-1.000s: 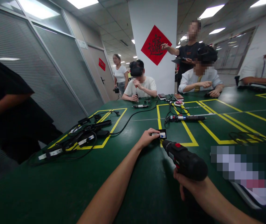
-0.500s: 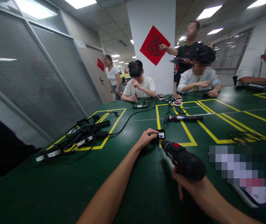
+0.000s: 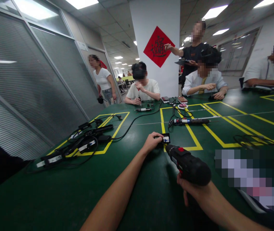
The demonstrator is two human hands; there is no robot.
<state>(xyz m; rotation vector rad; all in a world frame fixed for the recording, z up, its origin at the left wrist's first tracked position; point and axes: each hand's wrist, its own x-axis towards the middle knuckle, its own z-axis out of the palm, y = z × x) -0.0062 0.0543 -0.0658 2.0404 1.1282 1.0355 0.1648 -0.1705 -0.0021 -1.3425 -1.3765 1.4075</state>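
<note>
My left hand [image 3: 152, 142] reaches forward over the green table [image 3: 55, 192] and pinches a small black block with a white and blue label [image 3: 165, 139], holding it down on a yellow line. My right hand [image 3: 192, 191] grips a black cordless drill with a red button [image 3: 189, 164]. The drill's nose points at the block and sits just short of it.
A tangle of black tools and cables [image 3: 79, 144] lies in a yellow-marked box to the left. An electric screwdriver [image 3: 191, 121] lies further ahead. Several seated people work at the far edge, and one stands pointing by the white pillar [image 3: 156, 48]. A blurred-out flat object [image 3: 254, 179] lies at the right.
My hands, the block and the drill have stayed almost still. A dark-clothed person at the left edge has moved out of view, and a person in white has walked nearer along the glass wall.
</note>
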